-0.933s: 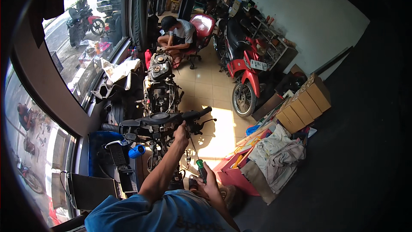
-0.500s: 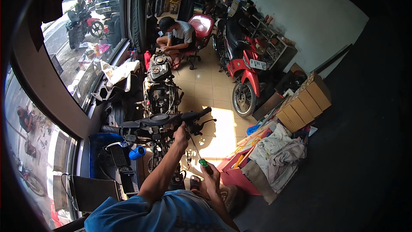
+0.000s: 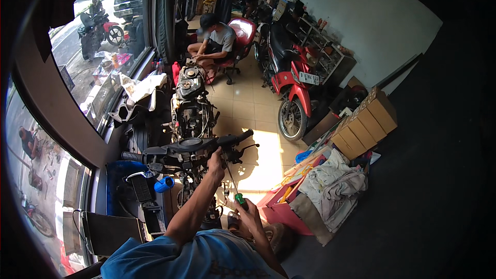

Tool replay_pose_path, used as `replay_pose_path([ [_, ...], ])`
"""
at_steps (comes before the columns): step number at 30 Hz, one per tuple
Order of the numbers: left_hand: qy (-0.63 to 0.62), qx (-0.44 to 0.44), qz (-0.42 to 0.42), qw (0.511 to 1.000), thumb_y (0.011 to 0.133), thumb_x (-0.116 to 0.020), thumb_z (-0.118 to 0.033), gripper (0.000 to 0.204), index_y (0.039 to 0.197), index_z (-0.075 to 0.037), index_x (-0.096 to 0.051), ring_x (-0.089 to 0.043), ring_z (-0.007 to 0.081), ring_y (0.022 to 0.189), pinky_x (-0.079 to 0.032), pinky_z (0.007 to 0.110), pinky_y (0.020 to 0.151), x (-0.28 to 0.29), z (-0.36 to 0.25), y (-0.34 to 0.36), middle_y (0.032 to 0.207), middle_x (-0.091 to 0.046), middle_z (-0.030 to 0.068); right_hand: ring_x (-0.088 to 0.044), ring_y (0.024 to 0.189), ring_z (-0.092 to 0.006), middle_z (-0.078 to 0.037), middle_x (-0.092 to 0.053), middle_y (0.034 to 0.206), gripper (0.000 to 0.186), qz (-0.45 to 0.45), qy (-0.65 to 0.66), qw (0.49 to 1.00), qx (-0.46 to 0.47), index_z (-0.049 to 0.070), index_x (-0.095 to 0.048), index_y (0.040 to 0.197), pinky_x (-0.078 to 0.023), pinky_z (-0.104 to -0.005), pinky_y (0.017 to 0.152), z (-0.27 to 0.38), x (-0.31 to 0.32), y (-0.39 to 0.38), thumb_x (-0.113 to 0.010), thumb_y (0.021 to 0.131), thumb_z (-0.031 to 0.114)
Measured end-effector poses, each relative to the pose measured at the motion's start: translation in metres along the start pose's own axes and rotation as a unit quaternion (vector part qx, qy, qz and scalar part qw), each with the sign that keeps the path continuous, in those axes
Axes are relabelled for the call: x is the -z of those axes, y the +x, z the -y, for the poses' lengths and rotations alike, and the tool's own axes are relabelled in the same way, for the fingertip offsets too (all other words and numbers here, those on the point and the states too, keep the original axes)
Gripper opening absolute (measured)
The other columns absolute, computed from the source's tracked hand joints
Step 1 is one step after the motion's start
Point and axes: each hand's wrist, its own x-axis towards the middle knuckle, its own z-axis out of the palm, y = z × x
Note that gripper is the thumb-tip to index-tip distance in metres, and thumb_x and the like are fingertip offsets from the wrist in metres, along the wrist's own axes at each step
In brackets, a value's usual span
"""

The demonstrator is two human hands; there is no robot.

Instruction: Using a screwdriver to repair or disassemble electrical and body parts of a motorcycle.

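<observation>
A stripped motorcycle [image 3: 190,108] stands in front of me, its black handlebar [image 3: 206,145] running left to right. My left hand [image 3: 216,159] reaches up and grips the handlebar near its right side. My right hand [image 3: 247,212] is closed on a green-handled screwdriver [image 3: 233,185], whose thin shaft points up toward the handlebar by the left hand. A brake lever [image 3: 247,149] sticks out just right of the left hand.
A red scooter [image 3: 289,80] is parked at the right. A person [image 3: 214,39] sits on a red chair behind the stripped bike. Cardboard boxes [image 3: 367,121], a pile of cloth [image 3: 333,186] and a red toolbox [image 3: 281,209] lie right of me. Windows run along the left.
My right hand with the screwdriver has shifted slightly; the shaft now angles up to the handlebar. My left hand stays on the handlebar.
</observation>
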Motion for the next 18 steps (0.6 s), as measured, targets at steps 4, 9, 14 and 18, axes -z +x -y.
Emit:
replay_pose_path([
  [4, 0.000, -0.007, -0.026, 1.000, 0.085, -0.068, -0.033, 0.020, 0.081, -0.014, -0.062, -0.034, 0.0089, 0.043, -0.023, 0.027, 0.043, -0.008, 0.000, -0.007, 0.054, -0.042, -0.0063, -0.044, 0.057, -0.0049, 0.003, -0.052, 0.067, 0.021, 0.010, 0.045, 0.999, -0.015, 0.005, -0.061, 0.093, -0.034, -0.0219, 0.050, 0.001, 0.004, 0.000, -0.064, 0.090, 0.026],
  [9, 0.026, -0.018, -0.010, 0.999, 0.087, -0.068, -0.035, 0.023, 0.087, -0.013, -0.063, -0.031, 0.0089, 0.042, -0.025, 0.028, 0.042, 0.006, 0.006, 0.006, 0.054, -0.039, -0.0060, -0.042, 0.052, -0.0017, 0.005, -0.051, 0.067, 0.019, 0.025, 0.128, 0.991, -0.041, 0.007, -0.060, 0.095, -0.030, -0.0179, 0.044, 0.004, 0.021, -0.014, -0.064, 0.090, 0.025],
  [14, 0.049, -0.060, -0.026, 0.997, 0.090, -0.063, -0.040, 0.032, 0.078, -0.011, -0.057, -0.031, 0.0102, 0.044, -0.026, 0.028, 0.044, -0.008, 0.010, -0.013, 0.056, -0.036, -0.0046, -0.043, 0.051, -0.0016, 0.004, -0.053, 0.067, 0.020, 0.020, 0.124, 0.991, -0.051, 0.007, -0.061, 0.099, -0.030, -0.0175, 0.043, -0.007, 0.036, -0.022, -0.064, 0.090, 0.024],
  [18, 0.043, -0.057, -0.029, 0.997, 0.092, -0.061, -0.035, 0.026, 0.080, -0.011, -0.058, -0.029, 0.0103, 0.044, -0.025, 0.028, 0.044, -0.007, 0.009, -0.006, 0.055, -0.035, -0.0048, -0.043, 0.051, -0.0014, 0.004, -0.053, 0.067, 0.019, 0.014, 0.138, 0.989, -0.047, 0.007, -0.062, 0.098, -0.030, -0.0172, 0.042, -0.010, 0.037, -0.023, -0.064, 0.089, 0.024],
])
